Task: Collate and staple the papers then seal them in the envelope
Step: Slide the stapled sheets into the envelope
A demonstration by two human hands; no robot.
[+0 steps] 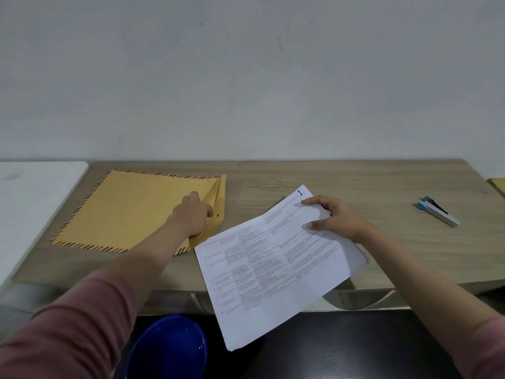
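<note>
A large yellow envelope with a red-and-black striped border lies flat on the wooden desk, its flap at the right end. My left hand grips the envelope at its flap end, fingers curled at the opening. My right hand holds a stack of printed papers by its far right corner, thumb on top. The top sheet bears a blue "1" in the corner. The stack tilts over the desk's front edge toward me. A blue and silver stapler lies on the desk to the right, apart from both hands.
A white table adjoins the desk on the left. A blue round tub sits on the floor below the desk's front edge. Another yellow item shows at the far right edge. A plain wall stands behind the desk.
</note>
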